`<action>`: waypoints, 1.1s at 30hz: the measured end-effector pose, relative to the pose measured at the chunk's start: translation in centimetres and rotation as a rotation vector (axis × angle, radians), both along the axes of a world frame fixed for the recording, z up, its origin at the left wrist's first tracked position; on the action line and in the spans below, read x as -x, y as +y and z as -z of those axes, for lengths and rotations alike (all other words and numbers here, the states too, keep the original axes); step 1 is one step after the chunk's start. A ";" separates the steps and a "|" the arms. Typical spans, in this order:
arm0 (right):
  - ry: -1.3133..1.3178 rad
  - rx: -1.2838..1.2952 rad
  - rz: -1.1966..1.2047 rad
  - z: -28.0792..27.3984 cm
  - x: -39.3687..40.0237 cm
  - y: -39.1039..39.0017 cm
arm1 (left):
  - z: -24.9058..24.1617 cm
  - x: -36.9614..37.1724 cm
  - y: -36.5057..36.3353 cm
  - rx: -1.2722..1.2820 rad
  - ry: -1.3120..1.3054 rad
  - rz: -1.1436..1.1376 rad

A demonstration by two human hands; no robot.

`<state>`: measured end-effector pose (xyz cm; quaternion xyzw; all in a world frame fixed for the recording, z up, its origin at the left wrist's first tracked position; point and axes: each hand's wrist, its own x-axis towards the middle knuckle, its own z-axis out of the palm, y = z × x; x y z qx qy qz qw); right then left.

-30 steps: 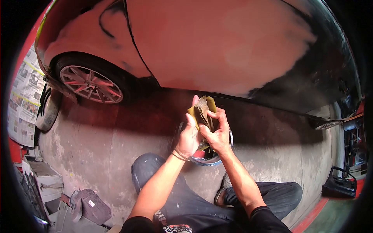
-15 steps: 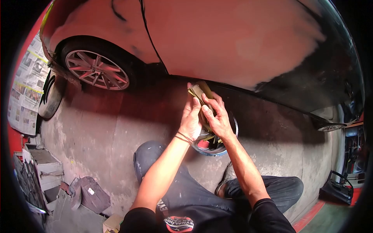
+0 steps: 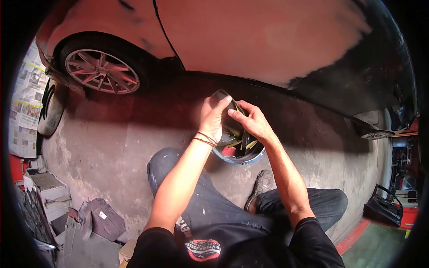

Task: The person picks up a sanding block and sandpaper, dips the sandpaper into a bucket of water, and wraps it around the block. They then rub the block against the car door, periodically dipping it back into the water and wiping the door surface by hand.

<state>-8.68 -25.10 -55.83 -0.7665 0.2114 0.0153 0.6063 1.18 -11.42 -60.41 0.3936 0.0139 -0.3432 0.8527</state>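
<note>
Between both hands is a folded piece of sandpaper point(image 3: 220, 94), dark on the face and olive-yellow along its edges. My left hand point(image 3: 211, 116) grips its left side, thumb pressed on top. On the other side my right hand point(image 3: 255, 121) has its thumb on the sheet and its fingers behind, partly hidden. Just below stands a round bucket point(image 3: 243, 161) with a blue-stained rim. Inside it are a red pad point(image 3: 229, 152), olive-yellow strips point(image 3: 251, 144) and dark pieces I cannot make out.
A car door point(image 3: 268, 44) with a sanded, reddish-lit patch rises ahead, the wheel point(image 3: 103, 71) at its left. A loose tyre point(image 3: 53, 109) and newspaper masking point(image 3: 27, 107) are at far left. Boxes and scraps point(image 3: 103, 219) lie lower left; a black panel point(image 3: 383, 207) stands right.
The sandpaper has turned in my hands, so its dark face shows now. My view has shifted slightly, and more of the bucket's contents is visible.
</note>
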 end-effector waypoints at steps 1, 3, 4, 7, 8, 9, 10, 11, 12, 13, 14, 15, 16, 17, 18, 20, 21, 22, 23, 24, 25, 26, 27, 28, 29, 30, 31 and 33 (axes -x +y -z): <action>-0.039 0.004 0.003 1.3 0.1 -0.1 | 0.1 -0.1 -0.1 -0.032 -0.029 -0.003; -0.117 0.126 -0.064 1.7 0.4 -0.6 | 0.4 -0.5 -0.2 -0.069 -0.079 -0.015; -0.133 0.116 -0.048 1.7 0.5 -0.7 | 0.8 -0.8 -0.1 -0.087 -0.076 -0.021; -0.216 0.176 0.009 2.1 0.3 -0.4 | 1.3 -1.3 0.0 -0.110 -0.082 -0.033; -0.125 0.046 0.022 2.2 0.4 -0.5 | 1.4 -1.3 0.0 -0.111 -0.073 -0.042; -0.037 -0.085 0.036 1.6 0.4 -0.5 | 0.9 -1.3 0.1 -0.113 -0.066 -0.050; 0.050 -0.215 0.049 1.3 0.3 -0.4 | 0.6 -1.4 0.2 -0.114 -0.061 -0.060; 0.017 -0.328 0.054 1.8 0.3 -0.5 | 0.8 -1.5 0.1 -0.161 -0.114 -0.067; -0.014 -0.442 0.059 2.4 0.3 -0.5 | 0.8 -1.6 0.1 -0.216 -0.180 -0.085; -0.044 -0.558 0.065 2.9 0.4 -0.5 | 0.8 -1.7 0.1 -0.273 -0.245 -0.101; -0.052 -0.636 0.083 3.5 0.8 -0.6 | 0.9 -1.8 0.1 -0.329 -0.309 -0.115; -0.060 -0.713 0.102 3.5 1.1 -0.3 | 0.9 -2.1 0.2 -0.322 -0.333 -0.107; -0.068 -0.787 0.119 3.4 1.2 -0.3 | 0.8 -2.5 0.5 -0.162 -0.289 -0.043; -0.133 -0.987 0.171 3.2 1.0 -0.1 | 0.6 -2.9 1.2 0.006 -0.218 0.019; -0.173 -1.098 0.148 2.7 0.8 0.1 | 0.4 -3.0 1.7 0.173 -0.148 0.080; -0.251 -1.326 0.114 1.9 0.8 0.6 | 0.0 -2.9 1.7 0.262 -0.189 0.173; -0.231 -1.341 0.092 0.8 0.5 1.1 | -0.3 -3.0 2.2 0.338 -0.143 0.241; -0.229 -1.345 0.056 -0.2 0.0 1.7 | -1.5 -2.8 2.2 0.435 -0.136 0.259; -0.245 -1.322 0.027 -0.9 -0.6 2.3 | -2.8 -2.6 2.1 0.532 -0.125 0.282; -0.262 -1.299 -0.003 -1.2 -0.8 2.7 | -4.2 -2.1 1.8 0.643 -0.146 0.256; -0.271 -1.329 -0.004 -1.0 -1.0 2.8 | -3.9 -2.1 1.8 0.643 -0.166 0.257; -0.281 -1.360 -0.011 -0.9 -1.3 2.9 | -3.5 -2.5 2.1 0.585 -0.198 0.286; -0.292 -1.390 -0.021 -0.9 -1.6 3.0 | -3.5 -3.3 2.6 0.528 -0.231 0.313; -0.222 -1.252 0.000 -0.9 -1.7 3.0 | -3.4 -3.4 2.9 0.484 -0.229 0.278; -0.153 -1.113 0.020 -1.0 -1.7 2.9 | -3.4 -3.6 3.1 0.439 -0.225 0.243; -0.087 -0.973 0.039 -1.0 -1.6 2.5 | -3.6 -3.8 3.3 0.394 -0.221 0.210; -0.008 -0.834 0.020 1.5 -1.1 1.0 | -3.1 -4.0 3.2 0.379 -0.198 0.131; 0.205 -0.679 0.060 7.7 0.2 -2.0 | -1.8 -4.9 3.5 0.374 -0.121 -0.013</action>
